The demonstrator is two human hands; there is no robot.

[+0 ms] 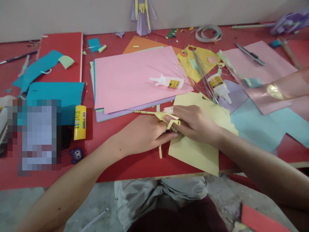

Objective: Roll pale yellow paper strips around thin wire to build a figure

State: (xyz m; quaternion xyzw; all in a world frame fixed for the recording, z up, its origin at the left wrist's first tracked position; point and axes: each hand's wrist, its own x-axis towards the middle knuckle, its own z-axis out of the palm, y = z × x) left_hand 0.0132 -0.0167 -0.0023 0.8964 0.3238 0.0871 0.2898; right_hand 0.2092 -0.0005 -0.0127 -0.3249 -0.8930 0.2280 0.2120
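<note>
A pale yellow paper strip [166,116], partly rolled into a thin tube with a loose curled end, is pinched between my two hands over the front of the table. My left hand [142,133] comes in from the left with its fingers closed around the strip's lower side. Opposite it, my right hand [193,124] presses its fingertips on the same strip; a white wrap covers one finger. A thin stick with a gold-coloured end [142,112] points left from the strip. Something shiny and dark between the hands is mostly hidden. Below my right hand lies a pale yellow sheet [198,154].
A pink sheet [125,77] tops a paper stack, with a white glue bottle [170,82] on it. Another glue bottle [219,87] lies near thin wires. A yellow glue stick [80,122] stands left. A cutter knife [251,54] and another person's arm [285,85] are at right.
</note>
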